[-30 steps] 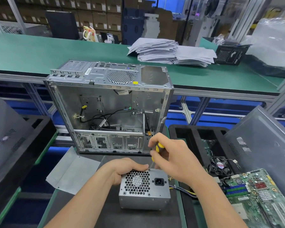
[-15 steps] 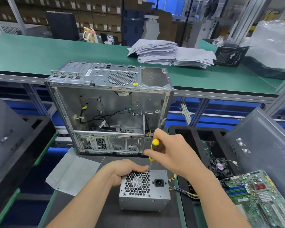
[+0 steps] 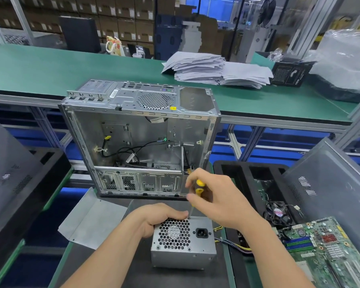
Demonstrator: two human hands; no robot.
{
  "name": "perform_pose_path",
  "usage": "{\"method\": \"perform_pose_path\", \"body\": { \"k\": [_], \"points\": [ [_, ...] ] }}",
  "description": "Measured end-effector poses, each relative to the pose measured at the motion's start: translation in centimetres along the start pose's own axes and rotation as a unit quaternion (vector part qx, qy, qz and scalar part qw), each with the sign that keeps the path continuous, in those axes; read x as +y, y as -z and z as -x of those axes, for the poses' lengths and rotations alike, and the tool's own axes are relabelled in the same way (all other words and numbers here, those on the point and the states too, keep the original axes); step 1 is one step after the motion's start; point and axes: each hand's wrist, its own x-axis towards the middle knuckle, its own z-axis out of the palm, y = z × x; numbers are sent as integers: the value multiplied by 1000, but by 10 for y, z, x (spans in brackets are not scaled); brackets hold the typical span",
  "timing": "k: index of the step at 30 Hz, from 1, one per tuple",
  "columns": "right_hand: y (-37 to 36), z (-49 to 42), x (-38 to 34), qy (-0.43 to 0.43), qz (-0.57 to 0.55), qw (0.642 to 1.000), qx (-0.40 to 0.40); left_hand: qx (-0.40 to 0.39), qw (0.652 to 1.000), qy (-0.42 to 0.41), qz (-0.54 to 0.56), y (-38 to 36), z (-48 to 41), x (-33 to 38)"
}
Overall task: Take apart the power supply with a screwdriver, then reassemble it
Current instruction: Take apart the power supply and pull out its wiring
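A grey metal power supply (image 3: 183, 252) stands on the dark mat near the front edge, its honeycomb fan grille and black socket facing up. My left hand (image 3: 156, 218) grips its far left top edge, fingers curled over the grille's rim. My right hand (image 3: 214, 196) holds a yellow-and-black screwdriver (image 3: 199, 189) upright. The tip of the thin shaft sits at the grille's far right corner, beside my left fingertips. Coloured wires (image 3: 235, 245) run out of the supply's right side.
An open, stripped computer case (image 3: 141, 140) stands just behind the supply. A loose grey metal panel (image 3: 89, 219) lies to the left. At the right are a black tray with a small fan (image 3: 277, 213), a motherboard (image 3: 324, 252) and a leaning side panel (image 3: 330, 190).
My right hand has raised the screwdriver upright and shifted its grip on the handle, bringing the tip down onto the grille's corner. My left hand stays on the supply.
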Motion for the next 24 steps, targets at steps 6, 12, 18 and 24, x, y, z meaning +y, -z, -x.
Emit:
{"method": "perform_pose_path", "body": {
  "k": [6,12,18,24],
  "points": [
    [-6,-4,-3,-38,70,996,37,4,1000,-6,-2,-1,0,-1],
    [-25,-8,0,-4,-141,989,31,6,1000,-15,9,-1,0,-1],
    [-29,-10,1,-19,-143,979,148,-6,1000,-10,13,1,-3,-2],
    [-5,-10,-2,-15,-200,977,-66,2,1000,-22,4,3,-5,-5]
  ]
}}
